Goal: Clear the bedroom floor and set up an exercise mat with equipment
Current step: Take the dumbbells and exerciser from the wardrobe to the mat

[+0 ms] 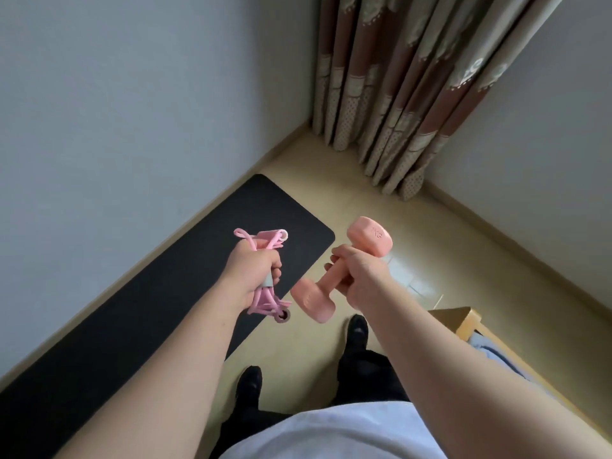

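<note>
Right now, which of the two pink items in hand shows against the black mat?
The bundled skipping rope in the left hand; it overlaps the mat, while the dumbbell in the right hand shows against bare floor.

One black rectangular foam mat point(265, 210) counted, along floor's left edge. One pink coated dumbbell point(328, 283). One bundle of pink elastic cord point(265, 298). Two hands counted: left hand point(255, 266), right hand point(361, 273). Two black-socked feet point(250, 389). One brown-beige patterned curtain point(397, 94), floor's far corner.
</note>
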`<state>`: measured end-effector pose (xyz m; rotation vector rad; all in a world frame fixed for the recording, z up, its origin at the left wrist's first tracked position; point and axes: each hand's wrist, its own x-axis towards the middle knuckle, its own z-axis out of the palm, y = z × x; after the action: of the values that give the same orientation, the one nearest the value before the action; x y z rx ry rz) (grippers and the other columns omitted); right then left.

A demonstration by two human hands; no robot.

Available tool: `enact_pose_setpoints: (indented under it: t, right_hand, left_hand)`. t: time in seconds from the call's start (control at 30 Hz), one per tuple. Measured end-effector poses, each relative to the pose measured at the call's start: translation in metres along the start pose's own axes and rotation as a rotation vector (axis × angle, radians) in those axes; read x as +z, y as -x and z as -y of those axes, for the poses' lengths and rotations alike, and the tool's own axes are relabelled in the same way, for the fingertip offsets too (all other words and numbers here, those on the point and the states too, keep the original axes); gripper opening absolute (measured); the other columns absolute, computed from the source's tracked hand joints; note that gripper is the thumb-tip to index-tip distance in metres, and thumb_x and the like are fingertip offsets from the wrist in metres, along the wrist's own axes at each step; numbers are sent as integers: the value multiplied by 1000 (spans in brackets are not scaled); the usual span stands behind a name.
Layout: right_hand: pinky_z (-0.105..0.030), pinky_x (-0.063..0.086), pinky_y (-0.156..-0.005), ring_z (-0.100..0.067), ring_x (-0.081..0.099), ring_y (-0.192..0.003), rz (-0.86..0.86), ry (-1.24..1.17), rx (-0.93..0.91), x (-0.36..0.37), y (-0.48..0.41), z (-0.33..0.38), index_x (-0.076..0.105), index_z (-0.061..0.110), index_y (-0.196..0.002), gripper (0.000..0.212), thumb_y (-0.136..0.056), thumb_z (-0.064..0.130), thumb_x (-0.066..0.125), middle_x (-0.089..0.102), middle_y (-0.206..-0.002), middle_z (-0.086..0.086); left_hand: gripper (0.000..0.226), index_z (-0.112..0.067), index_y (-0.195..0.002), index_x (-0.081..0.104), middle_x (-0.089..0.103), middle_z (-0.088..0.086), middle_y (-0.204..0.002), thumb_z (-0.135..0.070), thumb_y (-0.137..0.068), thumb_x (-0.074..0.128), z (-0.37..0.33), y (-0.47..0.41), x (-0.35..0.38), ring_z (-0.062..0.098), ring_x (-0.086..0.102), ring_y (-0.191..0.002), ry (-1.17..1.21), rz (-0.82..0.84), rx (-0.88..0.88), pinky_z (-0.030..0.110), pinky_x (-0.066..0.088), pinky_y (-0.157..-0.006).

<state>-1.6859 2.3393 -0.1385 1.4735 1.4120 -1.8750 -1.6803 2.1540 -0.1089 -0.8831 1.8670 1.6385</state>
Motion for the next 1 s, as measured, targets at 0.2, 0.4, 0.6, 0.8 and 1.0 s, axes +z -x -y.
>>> enact_pose_setpoints:
  t: [0.2, 0.4, 0.6, 0.8, 1.0]
  right_hand:
    - [-41, 59, -80, -21, 73, -71, -16, 156, 37, 0, -58, 25, 63, 10, -90, 15, -81, 8, 75, 69, -73, -3]
    - [-38, 60, -74, -20, 73, -74, -37, 193, 94, 8, -104, 19, 64, 10, -98, 13, -89, 14, 72, 69, -85, -4]
    - [-43, 59, -84, -21, 72, -84, -115, 174, 136, 27, -192, -7, 63, 8, -96, 10, -93, 15, 69, 69, -87, -5]
    - [-39, 58, -85, -16, 70, -80, -160, 194, 218, 58, -348, -59, 64, 11, -93, 12, -94, 22, 68, 69, -82, -2]
    - [-41, 52, -98, -18, 70, -90, -198, 220, 262, 80, -518, -122, 62, 13, -89, 16, -95, 27, 67, 72, -81, -2]
  left_hand:
    - [38, -14, -114, 55, 70, 25, -99, 7, -83, 51, -10, -16, 33, 22, 63, -61, 68, -104, -37, 30, 55, -51]
    - [49, -26, -106, 65, 70, 20, -100, 0, -69, 50, 20, -48, 42, 25, 59, -57, 80, -144, -76, 60, 60, -66]
    - [53, -33, -104, 58, 64, -6, -99, -2, -61, 50, 68, -116, 58, 26, 67, -78, -6, -129, -118, 60, 60, -67]
    - [40, -31, -106, 54, 66, 0, -90, -11, -72, 47, 140, -232, 97, 26, 66, -64, -44, -153, -141, 57, 59, -56]
    - [36, -36, -107, 49, 67, -3, -85, -14, -80, 52, 240, -365, 136, 24, 69, -68, -214, -115, -119, 52, 58, -51]
